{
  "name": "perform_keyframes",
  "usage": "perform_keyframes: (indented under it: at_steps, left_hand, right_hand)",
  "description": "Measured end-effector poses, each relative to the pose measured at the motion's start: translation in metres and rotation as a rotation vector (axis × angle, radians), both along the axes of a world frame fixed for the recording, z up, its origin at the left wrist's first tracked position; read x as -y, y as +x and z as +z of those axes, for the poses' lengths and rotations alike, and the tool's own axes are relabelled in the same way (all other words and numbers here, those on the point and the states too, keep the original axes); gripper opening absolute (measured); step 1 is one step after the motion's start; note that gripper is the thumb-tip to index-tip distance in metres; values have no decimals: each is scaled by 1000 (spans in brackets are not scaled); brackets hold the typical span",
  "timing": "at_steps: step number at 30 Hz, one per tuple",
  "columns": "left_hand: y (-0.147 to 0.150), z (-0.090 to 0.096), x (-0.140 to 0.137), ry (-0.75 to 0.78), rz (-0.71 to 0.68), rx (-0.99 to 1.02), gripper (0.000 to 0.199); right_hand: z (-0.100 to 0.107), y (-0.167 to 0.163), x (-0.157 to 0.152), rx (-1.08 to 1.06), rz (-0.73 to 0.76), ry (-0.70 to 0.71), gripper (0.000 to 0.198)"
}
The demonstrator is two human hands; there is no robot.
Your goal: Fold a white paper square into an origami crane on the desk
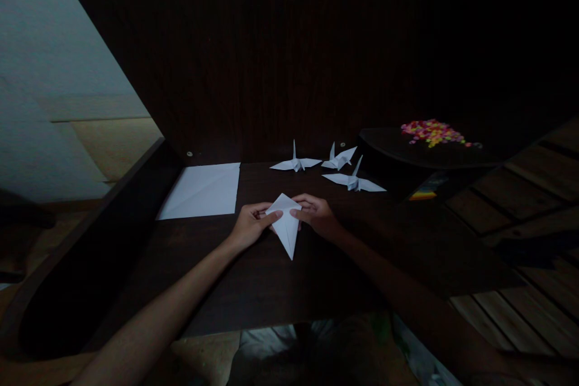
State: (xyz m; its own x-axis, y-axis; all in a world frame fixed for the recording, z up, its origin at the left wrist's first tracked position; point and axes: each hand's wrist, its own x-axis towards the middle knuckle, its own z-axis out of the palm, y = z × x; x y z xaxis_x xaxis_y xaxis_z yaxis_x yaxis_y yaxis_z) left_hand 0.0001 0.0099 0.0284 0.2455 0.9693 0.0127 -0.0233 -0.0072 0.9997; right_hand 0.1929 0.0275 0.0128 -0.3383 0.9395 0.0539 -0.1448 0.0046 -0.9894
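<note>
A white sheet of paper folded into a kite shape (286,226) is held between my two hands, its long point toward me. My left hand (252,221) grips its left edge, thumb on top and fingers underneath. On the opposite edge, my right hand (320,216) pinches it the same way. Behind the hands stand three folded paper cranes: one on the left (296,164), one at the back right (339,160) and one nearer on the right (354,182). Flat white paper (203,190) with a diagonal crease lies to the left.
The dark wooden desk (217,289) has a raised side panel (90,253) at left and a tall back panel (289,54). On a rounded shelf (389,145) at right sits a pile of small colourful pieces (434,131). Wooden slats (520,199) show beyond it.
</note>
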Motion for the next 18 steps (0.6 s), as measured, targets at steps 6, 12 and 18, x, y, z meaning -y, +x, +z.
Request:
perform_keyframes:
  at_steps: [6, 12, 18]
  left_hand:
    - [0, -1, 1, 24, -23, -27, 36]
    - [-2, -1, 1, 20, -68, -31, 37]
    - [-6, 1, 0, 11, -93, -30, 37]
  right_hand:
    - [2, -2, 1, 80, -31, 90, 21]
    - [5, 0, 5, 114, -56, 134, 15]
    - [8, 5, 4, 106, 11, 219, 12]
